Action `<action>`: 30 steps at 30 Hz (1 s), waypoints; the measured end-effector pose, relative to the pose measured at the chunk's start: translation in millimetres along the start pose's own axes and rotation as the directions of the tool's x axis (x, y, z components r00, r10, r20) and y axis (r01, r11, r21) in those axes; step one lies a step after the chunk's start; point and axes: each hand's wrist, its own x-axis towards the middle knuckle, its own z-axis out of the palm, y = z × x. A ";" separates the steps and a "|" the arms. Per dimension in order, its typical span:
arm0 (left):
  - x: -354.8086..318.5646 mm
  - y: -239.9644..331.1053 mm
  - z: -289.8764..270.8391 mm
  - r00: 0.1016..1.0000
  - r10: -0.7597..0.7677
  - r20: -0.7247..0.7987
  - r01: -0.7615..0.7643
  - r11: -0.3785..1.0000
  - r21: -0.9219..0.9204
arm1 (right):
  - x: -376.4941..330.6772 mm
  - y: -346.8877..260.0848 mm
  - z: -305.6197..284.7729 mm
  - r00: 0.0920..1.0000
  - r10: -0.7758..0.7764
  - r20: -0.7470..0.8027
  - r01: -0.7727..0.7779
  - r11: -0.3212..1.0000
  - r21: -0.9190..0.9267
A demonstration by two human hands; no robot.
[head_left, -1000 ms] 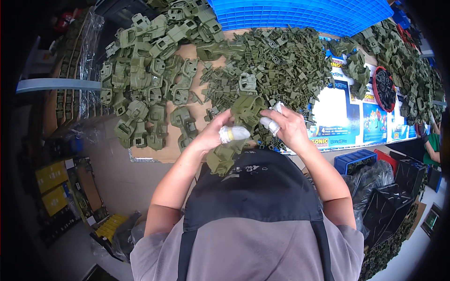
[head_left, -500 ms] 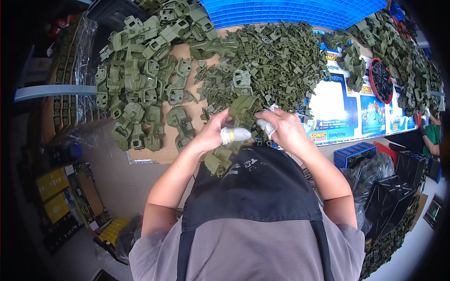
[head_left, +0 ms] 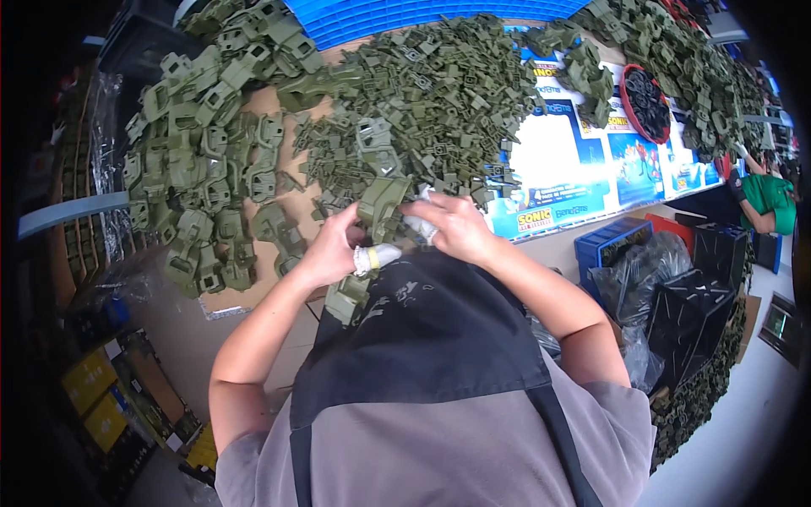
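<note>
Green plastic part [head_left: 382,207] is gripped in the left hand [head_left: 331,248] near the black apron [head_left: 422,346]; the right hand [head_left: 463,231] curls at its edge, its grip unclear from here.

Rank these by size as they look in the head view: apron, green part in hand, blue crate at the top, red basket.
1. Apron
2. Blue crate, cut off by the frame
3. Unsure: red basket and green part look close; the left hand partly covers the part.

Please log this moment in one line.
left hand: holds large green part | right hand: at its right side | beyond: heaped small green parts
</note>
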 end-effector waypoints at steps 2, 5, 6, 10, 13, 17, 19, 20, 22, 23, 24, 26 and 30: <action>3.3 -1.7 -0.2 0.997 -0.064 0.053 0.059 0.995 0.082 | -6.6 6.9 6.8 0.996 -0.029 -0.082 0.033 0.998 0.049; 6.7 5.5 2.9 0.989 -0.091 0.113 0.084 0.994 0.064 | -16.7 6.1 16.2 0.988 0.022 -0.155 -0.009 0.997 0.080; 7.7 3.6 3.8 0.989 -0.077 0.125 0.076 0.997 0.011 | -20.0 3.5 18.3 0.984 0.052 -0.171 -0.038 0.996 0.083; 6.2 -13.0 0.5 0.991 -0.086 0.102 0.112 0.950 -0.290 | -9.9 2.5 -2.1 0.999 0.031 -0.033 -0.026 0.989 0.147; -0.6 -7.2 -10.3 0.987 -0.147 -0.057 0.116 0.924 -0.364 | -1.5 14.3 -44.1 0.985 0.097 0.145 -0.163 0.815 0.556; 5.5 -51.7 -34.5 0.933 -0.259 -0.249 0.026 0.741 -0.671 | -52.6 140.0 -52.9 0.913 0.212 -0.348 -0.337 0.873 -0.353; 3.0 -56.7 -24.9 0.910 -0.323 -0.261 -0.007 0.617 -0.787 | -64.1 172.0 -32.8 0.948 0.174 -0.266 -0.284 0.837 -0.467; 2.1 -62.7 -20.2 0.898 -0.355 -0.262 -0.027 0.549 -0.836 | -64.7 176.3 -25.9 0.948 0.205 -0.245 -0.303 0.820 -0.485; 1.6 -62.7 -6.9 0.930 -0.332 -0.158 -0.001 0.426 -0.905 | -67.5 193.9 -14.2 0.960 0.150 -0.236 -0.257 0.804 -0.537; -1.5 -56.7 1.3 0.940 -0.312 -0.138 0.000 0.404 -0.915 | -67.2 196.6 -14.5 0.968 0.108 -0.226 -0.213 0.828 -0.519; -5.7 -60.4 2.8 0.950 -0.297 -0.097 0.032 0.399 -0.916 | -59.1 178.0 -25.3 0.947 0.302 -0.111 -0.315 0.801 -0.510; -6.7 -67.4 9.9 0.948 -0.300 -0.101 0.024 0.387 -0.922 | -58.5 165.1 -38.8 0.931 0.340 -0.130 -0.363 0.837 -0.409; -5.9 -66.5 26.1 0.914 -0.377 -0.151 0.030 0.433 -0.901 | -30.1 41.8 -53.9 0.974 0.227 0.028 -0.227 0.973 0.027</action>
